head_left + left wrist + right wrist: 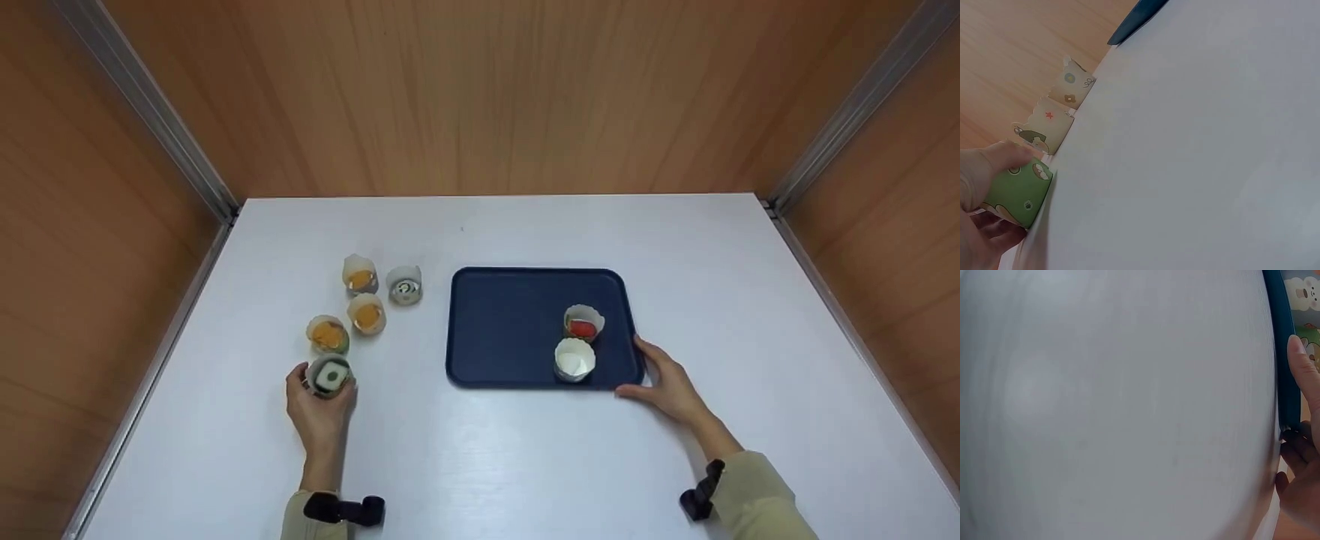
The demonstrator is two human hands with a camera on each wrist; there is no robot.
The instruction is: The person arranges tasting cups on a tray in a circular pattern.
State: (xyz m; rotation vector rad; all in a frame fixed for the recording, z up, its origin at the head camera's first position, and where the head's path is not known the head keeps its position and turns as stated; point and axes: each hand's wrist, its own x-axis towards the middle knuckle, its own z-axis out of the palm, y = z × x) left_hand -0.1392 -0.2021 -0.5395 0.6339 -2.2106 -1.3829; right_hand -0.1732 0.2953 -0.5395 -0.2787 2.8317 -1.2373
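Observation:
At the left of the table my left hand (321, 416) grips a paper baking cup (330, 376), thumb and fingers on opposite sides of its wall. The left wrist view shows this cup as green (1019, 194) with cartoon prints; a white rounded piece with a dark dot lies inside. Just beyond it stands a cup with an orange piece (328, 335). On the right, my right hand (671, 390) holds the near right corner of a dark blue tray (502, 330). Its thumb (1303, 368) lies along the front rim, the fingers round the side.
Two paper cups stand on the tray's right half, one with a red piece (583, 324), one white inside (575, 360). Left of the tray are two more cups with orange pieces (367, 314) (361, 276) and a cup with a swirled piece (405, 286). Wooden panels (480, 97) enclose the table.

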